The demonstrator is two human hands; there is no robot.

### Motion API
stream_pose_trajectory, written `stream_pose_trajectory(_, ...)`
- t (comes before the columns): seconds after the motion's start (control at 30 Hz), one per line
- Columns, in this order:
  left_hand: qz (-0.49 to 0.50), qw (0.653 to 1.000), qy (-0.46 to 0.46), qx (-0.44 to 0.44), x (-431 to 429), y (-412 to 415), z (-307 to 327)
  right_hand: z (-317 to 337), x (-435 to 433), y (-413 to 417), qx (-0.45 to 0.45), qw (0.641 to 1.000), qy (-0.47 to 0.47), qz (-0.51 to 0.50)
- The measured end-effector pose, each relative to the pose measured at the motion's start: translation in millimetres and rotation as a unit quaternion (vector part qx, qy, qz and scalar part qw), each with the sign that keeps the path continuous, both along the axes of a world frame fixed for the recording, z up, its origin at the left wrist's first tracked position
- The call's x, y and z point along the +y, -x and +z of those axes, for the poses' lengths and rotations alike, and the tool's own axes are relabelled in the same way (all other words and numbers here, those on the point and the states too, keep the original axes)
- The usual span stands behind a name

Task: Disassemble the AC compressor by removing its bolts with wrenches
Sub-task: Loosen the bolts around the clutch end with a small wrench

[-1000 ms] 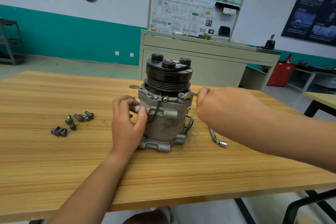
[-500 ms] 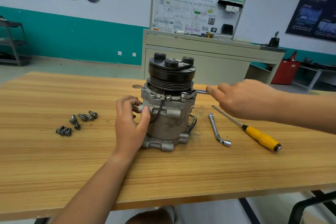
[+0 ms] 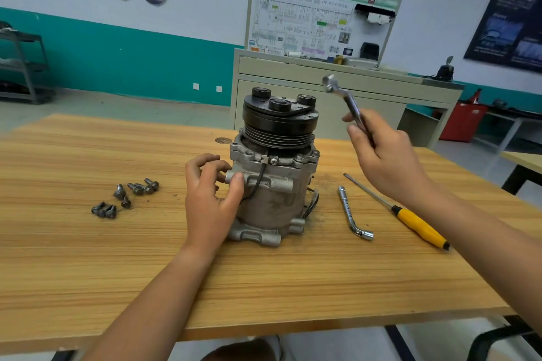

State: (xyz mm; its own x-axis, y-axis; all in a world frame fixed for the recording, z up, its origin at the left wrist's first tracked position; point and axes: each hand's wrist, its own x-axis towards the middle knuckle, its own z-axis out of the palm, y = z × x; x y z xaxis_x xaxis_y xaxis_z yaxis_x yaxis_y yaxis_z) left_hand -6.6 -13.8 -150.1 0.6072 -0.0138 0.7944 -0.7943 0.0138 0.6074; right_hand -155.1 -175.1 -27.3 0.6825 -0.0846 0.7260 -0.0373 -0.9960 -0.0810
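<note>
- Grip: your left hand (image 3: 209, 199) clasps the grey cast-metal AC compressor (image 3: 278, 202), upright on the wooden surface (image 3: 117, 258).
- Your right hand (image 3: 384, 161) grasps the slim steel wrench (image 3: 346, 102) aloft, clear of the flange bolts (image 3: 314, 153).
- Seated crooked, it may slip and round a bolt head; a weak left hold lets the housing twist.

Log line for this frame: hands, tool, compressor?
left hand grips compressor | right hand holds wrench raised clear of compressor | loose bolts on table
</note>
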Motion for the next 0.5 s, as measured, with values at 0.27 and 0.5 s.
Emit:
stream_pose_trajectory(0.27,-0.019,0.999,-0.008,0.035,3,2,1,12,39,30,0.259,0.925,0.175,-0.217)
stream_pose_trajectory(0.5,-0.02,0.999,-0.008,0.047,4,3,0,27,79,22,0.373,0.855,0.261,-0.249)
